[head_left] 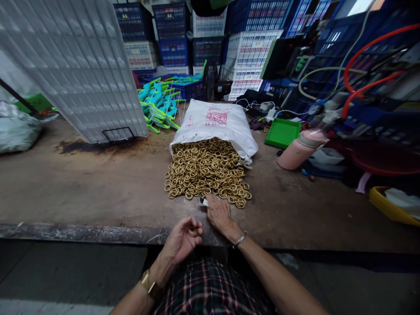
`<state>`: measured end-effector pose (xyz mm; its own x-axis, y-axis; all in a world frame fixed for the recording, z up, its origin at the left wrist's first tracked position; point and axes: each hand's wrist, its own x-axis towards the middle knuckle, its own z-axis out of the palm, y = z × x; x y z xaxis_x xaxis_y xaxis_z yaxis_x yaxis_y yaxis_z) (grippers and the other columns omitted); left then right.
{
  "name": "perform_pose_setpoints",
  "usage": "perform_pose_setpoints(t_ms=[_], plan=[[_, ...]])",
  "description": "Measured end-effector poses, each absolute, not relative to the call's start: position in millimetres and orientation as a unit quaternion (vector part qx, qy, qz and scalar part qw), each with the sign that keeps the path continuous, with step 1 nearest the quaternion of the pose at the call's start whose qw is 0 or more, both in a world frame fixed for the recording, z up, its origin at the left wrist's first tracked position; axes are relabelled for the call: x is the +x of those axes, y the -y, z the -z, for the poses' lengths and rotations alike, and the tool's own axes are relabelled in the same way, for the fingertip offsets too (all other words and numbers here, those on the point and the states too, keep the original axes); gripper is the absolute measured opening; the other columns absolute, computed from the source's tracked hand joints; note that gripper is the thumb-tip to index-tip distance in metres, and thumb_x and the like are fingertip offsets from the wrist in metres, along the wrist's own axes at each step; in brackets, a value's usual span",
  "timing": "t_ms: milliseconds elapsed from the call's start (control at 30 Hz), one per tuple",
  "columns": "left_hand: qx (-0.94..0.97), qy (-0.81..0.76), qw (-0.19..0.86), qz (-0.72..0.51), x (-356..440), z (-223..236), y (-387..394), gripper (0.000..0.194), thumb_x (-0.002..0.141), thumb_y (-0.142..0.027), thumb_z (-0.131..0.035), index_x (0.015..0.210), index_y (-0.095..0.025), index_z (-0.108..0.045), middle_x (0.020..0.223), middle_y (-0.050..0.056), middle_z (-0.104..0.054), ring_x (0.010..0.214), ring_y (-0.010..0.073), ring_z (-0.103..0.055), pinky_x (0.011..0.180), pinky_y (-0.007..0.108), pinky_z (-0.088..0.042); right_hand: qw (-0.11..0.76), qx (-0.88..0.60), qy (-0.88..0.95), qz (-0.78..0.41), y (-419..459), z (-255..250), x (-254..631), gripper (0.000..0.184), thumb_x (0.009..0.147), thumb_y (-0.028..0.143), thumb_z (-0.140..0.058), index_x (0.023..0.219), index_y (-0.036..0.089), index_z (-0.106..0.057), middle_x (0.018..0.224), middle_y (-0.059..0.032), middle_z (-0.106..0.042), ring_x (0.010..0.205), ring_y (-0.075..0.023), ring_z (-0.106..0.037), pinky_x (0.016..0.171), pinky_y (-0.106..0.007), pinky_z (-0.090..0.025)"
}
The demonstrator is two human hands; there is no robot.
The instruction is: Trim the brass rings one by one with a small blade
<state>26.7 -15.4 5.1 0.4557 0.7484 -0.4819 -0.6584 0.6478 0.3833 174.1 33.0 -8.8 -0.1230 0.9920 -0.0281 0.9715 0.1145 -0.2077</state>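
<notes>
Gold-coloured rings (210, 168) spill in a heap from the mouth of a white printed sack (213, 118) lying on the table. My left hand (183, 238), palm turned up and fingers curled, holds a gold ring (193, 231) just over the table's front edge; whether more rings are in it I cannot tell. My right hand (220, 215) is at the near edge of the heap, back of the hand up. A small black-and-white tool (204, 201) sticks out from its thumb side. Its fingertips are partly hidden against the rings.
A translucent ribbed panel (98, 74) stands at the left on the wooden table (108, 188). Turquoise-and-green plastic pieces (160, 103) lie behind the sack. At the right are a green tray (282, 132), a pink bottle (300, 148) and a yellow bin (392, 205). Stacked crates (252, 54) line the back.
</notes>
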Motion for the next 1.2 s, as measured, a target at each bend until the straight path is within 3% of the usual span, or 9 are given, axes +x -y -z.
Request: perform_pose_setpoints(t_ms=[133, 333, 500, 633, 767, 933, 1200], plan=[[0.050, -0.344, 0.843, -0.410, 26, -1, 12, 0.025, 0.071, -0.028, -0.065, 0.060, -0.012, -0.049, 0.063, 0.002, -0.055, 0.057, 0.0110, -0.054, 0.046, 0.019, -0.040, 0.061, -0.637, 0.761, -0.103, -29, 7, 179, 0.022, 0.085, 0.016, -0.037, 0.102, 0.020, -0.051, 0.097, -0.0056, -0.060, 0.080, -0.0167, -0.055, 0.062, -0.028, -0.032], [0.061, -0.374, 0.834, -0.401, 25, 2, 12, 0.025, 0.068, -0.029, -0.068, 0.072, -0.014, -0.049, 0.049, -0.007, -0.042, 0.038, 0.0034, -0.036, 0.035, 0.014, -0.019, 0.065, -0.636, 0.763, -0.100, -26, 10, 181, 0.023, 0.084, 0.015, -0.040, 0.103, 0.021, -0.050, 0.100, -0.0052, -0.059, 0.081, -0.0163, -0.053, 0.064, -0.027, -0.032], [0.173, -0.424, 0.791, -0.405, 24, 2, 6, 0.032, 0.065, -0.037, -0.069, 0.076, -0.015, -0.048, 0.052, -0.007, -0.043, 0.039, 0.0026, -0.035, 0.037, 0.014, -0.018, 0.111, -0.631, 0.759, -0.112, -30, 13, 182, 0.024, 0.081, 0.011, -0.038, 0.098, 0.018, -0.052, 0.095, -0.0071, -0.059, 0.076, -0.0163, -0.052, 0.063, -0.027, -0.032], [0.308, -0.478, 0.714, -0.408, 24, -1, 2, 0.041, 0.068, -0.042, -0.064, 0.097, -0.017, -0.049, 0.061, -0.005, -0.050, 0.039, 0.0030, -0.036, 0.036, 0.014, -0.020, 0.243, -0.595, 0.717, -0.268, -30, 7, 186, 0.010, 0.079, 0.017, -0.041, 0.077, 0.018, -0.051, 0.070, -0.0012, -0.054, 0.066, -0.0130, -0.047, 0.061, -0.024, -0.032], [0.388, -0.489, 0.671, -0.400, 26, -2, 0, 0.051, 0.070, -0.045, -0.061, 0.110, -0.017, -0.046, 0.064, -0.005, -0.053, 0.039, 0.0036, -0.036, 0.035, 0.016, -0.024, 0.331, -0.521, 0.605, -0.503, -22, -3, 186, 0.015, 0.078, 0.031, -0.045, 0.068, 0.019, -0.045, 0.052, 0.0074, -0.037, 0.048, -0.0075, -0.034, 0.048, -0.020, -0.028], [0.361, -0.472, 0.693, -0.408, 31, -1, 3, 0.042, 0.069, -0.048, -0.062, 0.095, -0.016, -0.054, 0.060, -0.006, -0.048, 0.036, 0.0019, -0.029, 0.035, 0.017, -0.017, 0.332, -0.443, 0.455, -0.697, -9, -10, 184, 0.029, 0.073, 0.048, -0.053, 0.077, 0.022, -0.041, 0.046, 0.0130, -0.026, 0.036, -0.0041, -0.018, 0.036, -0.018, -0.016], [0.419, -0.506, 0.635, -0.407, 29, -1, 5, 0.033, 0.071, -0.047, -0.059, 0.075, -0.015, -0.055, 0.052, -0.007, -0.043, 0.041, 0.0038, -0.031, 0.040, 0.018, -0.022, 0.332, -0.467, 0.430, -0.698, -9, -7, 176, 0.031, 0.072, 0.048, -0.055, 0.073, 0.021, -0.041, 0.048, 0.0126, -0.030, 0.033, -0.0018, -0.019, 0.032, -0.016, -0.015]])
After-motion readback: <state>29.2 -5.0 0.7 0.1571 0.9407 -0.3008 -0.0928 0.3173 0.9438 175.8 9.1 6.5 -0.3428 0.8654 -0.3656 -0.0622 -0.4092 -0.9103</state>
